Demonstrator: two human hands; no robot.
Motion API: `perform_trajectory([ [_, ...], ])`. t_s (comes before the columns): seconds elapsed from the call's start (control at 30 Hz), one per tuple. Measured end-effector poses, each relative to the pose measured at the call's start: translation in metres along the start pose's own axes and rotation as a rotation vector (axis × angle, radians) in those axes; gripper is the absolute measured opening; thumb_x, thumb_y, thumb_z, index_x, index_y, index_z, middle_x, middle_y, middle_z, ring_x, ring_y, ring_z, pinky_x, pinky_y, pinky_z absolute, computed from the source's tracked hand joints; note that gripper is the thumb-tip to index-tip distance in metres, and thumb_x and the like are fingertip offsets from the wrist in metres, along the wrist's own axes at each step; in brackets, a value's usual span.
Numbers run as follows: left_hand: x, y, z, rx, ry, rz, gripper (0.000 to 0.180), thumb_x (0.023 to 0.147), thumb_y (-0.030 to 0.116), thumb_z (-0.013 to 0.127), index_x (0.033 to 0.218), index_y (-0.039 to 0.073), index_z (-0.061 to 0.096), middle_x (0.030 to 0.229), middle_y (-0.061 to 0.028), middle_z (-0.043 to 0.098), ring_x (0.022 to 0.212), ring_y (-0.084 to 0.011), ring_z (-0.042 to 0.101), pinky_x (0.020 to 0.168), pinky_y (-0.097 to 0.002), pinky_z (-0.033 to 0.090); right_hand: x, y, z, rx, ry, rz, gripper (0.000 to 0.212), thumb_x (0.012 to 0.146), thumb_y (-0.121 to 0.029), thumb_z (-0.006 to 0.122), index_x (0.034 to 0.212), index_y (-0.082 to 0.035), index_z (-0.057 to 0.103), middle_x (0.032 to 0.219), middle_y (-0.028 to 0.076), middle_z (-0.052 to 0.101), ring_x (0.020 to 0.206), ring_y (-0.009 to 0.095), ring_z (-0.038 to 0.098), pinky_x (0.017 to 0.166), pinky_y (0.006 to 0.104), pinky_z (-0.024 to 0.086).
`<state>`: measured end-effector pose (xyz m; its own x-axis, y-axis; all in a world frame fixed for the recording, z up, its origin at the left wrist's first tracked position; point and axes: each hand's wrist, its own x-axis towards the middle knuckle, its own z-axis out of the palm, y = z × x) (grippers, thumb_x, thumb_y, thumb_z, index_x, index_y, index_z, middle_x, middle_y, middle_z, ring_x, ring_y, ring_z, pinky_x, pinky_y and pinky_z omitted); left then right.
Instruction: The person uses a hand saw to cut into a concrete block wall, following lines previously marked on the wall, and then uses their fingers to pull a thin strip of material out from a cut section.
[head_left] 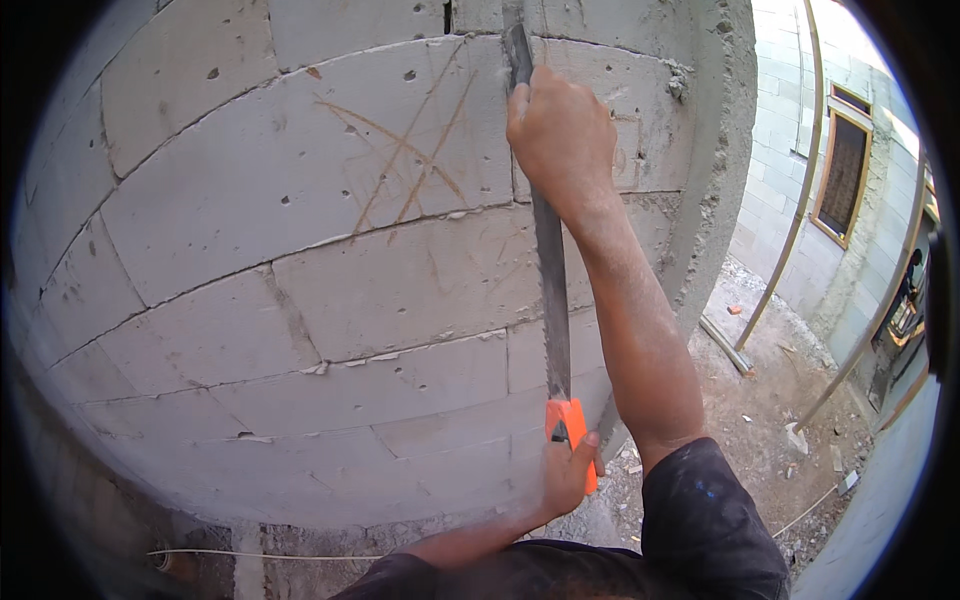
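Note:
A hand saw (pixel 553 300) with a long dark toothed blade stands nearly upright against the pale block wall (pixel 420 290). My left hand (pixel 566 480) is closed round its orange handle at the lower end. Higher up, my right hand (pixel 565 135) grips the blade near its far end, the fingers wrapped over it. Beyond that hand, the blade's tip meets a vertical slot (pixel 514 14) in the blocks. Left of the blade, a brown crossed mark (pixel 405 150) is drawn on one block.
A rough concrete column edge (pixel 715 170) borders the wall on the right. Past it, slender poles (pixel 800 190) lean over rubble-strewn ground (pixel 770 410), and a framed window (pixel 843 178) sits in another block wall. A thin pale cable (pixel 300 555) runs along the bottom left.

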<state>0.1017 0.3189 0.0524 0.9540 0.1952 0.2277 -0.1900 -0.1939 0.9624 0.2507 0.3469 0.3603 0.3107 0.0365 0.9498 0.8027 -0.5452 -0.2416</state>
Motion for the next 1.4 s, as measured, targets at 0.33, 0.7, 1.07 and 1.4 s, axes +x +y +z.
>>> perform_trajectory([
  [0.33, -0.018, -0.017, 0.009, 0.106, -0.066, -0.06, 0.053, 0.103, 0.033, 0.039, 0.067, 0.003, 0.065, 0.059, -0.0063, 0.059, 0.06, -0.0207, 0.061, 0.064, -0.0346, 0.048, -0.038, 0.017, 0.002, -0.049, -0.082, -0.002, 0.026, 0.093, -0.021, 0.053, 0.086, 0.001, 0.063, 0.074, 0.023, 0.067, 0.074, 0.044, 0.068, 0.068, 0.0514, 0.053],
  [0.7, -0.014, -0.089, 0.015, 0.114, 0.006, 0.178, 0.049, 0.102, 0.036, 0.047, 0.07, 0.006, 0.069, 0.062, -0.0111, 0.063, 0.064, -0.0295, 0.064, 0.067, -0.0423, 0.047, -0.089, 0.022, -0.05, 0.12, -0.052, 0.172, 0.024, 0.097, -0.022, 0.056, 0.089, 0.0, 0.062, 0.069, 0.02, 0.063, 0.067, 0.035, 0.065, 0.062, 0.0425, 0.049],
  [1.07, -0.012, -0.082, 0.005, -0.218, -0.066, 0.046, 0.046, 0.103, 0.03, 0.045, 0.073, 0.002, 0.066, 0.062, -0.0085, 0.062, 0.061, -0.0189, 0.062, 0.06, -0.0337, 0.047, -0.329, 0.08, -0.109, 0.355, -0.393, 0.362, 0.033, 0.091, -0.021, 0.064, 0.113, 0.003, 0.06, 0.095, 0.015, 0.064, 0.084, 0.023, 0.065, 0.07, 0.0327, 0.052],
  [1.4, -0.039, -0.079, -0.037, -0.193, 0.069, 0.118, 0.055, 0.104, 0.029, 0.04, 0.062, 0.0, 0.062, 0.06, -0.0073, 0.06, 0.05, -0.0119, 0.054, 0.048, -0.0272, 0.042, -0.305, 0.116, -0.136, 0.451, -0.312, 0.454, 0.037, 0.093, -0.025, 0.061, 0.117, 0.003, 0.058, 0.102, 0.017, 0.062, 0.094, 0.026, 0.064, 0.073, 0.0342, 0.053],
])
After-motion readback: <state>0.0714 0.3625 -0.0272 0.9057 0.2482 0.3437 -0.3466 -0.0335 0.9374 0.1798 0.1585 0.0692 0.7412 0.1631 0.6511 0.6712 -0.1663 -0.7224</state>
